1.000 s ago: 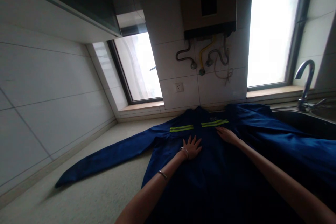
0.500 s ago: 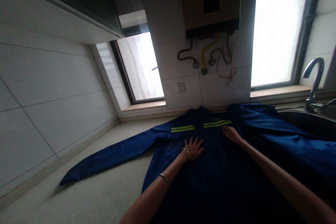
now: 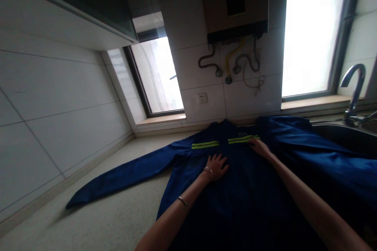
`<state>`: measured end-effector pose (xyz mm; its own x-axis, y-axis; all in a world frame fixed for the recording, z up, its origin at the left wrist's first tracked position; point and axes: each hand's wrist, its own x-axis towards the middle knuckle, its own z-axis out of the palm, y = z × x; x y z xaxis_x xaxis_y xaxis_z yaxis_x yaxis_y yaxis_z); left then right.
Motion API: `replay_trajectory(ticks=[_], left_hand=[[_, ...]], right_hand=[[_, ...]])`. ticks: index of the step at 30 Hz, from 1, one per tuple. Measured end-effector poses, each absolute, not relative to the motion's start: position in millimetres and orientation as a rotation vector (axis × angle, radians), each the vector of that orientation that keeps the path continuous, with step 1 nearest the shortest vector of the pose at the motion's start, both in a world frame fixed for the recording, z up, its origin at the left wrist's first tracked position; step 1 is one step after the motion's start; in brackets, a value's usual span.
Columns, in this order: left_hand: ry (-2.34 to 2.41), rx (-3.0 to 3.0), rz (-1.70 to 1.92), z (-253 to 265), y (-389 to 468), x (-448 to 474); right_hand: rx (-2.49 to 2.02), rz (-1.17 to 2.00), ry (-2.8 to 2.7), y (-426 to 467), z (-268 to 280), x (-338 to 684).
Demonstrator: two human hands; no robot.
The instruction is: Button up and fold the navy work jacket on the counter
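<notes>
Head view: both hands lie flat on a smooth blue jacket.

I see the jacket spread on the counter, one sleeve reaching left, the sink right, and both windows behind.

place: home kitchen | signs: sink, faucet, wall water heater, tiled walls, countertop
</notes>
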<state>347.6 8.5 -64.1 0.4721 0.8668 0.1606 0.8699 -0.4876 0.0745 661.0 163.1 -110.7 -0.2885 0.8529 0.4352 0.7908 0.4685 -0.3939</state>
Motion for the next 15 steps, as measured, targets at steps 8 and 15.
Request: replay_trajectory(ticks=[8,15], left_hand=[[-1.415,-2.721,-0.73,-64,61,423],[-1.387,-2.827,-0.566,-67,104,482]], right_hand=[[-1.378,0.245,-1.841,159,-116,659],[-1.392,0.205,-1.813,159,-111,656]])
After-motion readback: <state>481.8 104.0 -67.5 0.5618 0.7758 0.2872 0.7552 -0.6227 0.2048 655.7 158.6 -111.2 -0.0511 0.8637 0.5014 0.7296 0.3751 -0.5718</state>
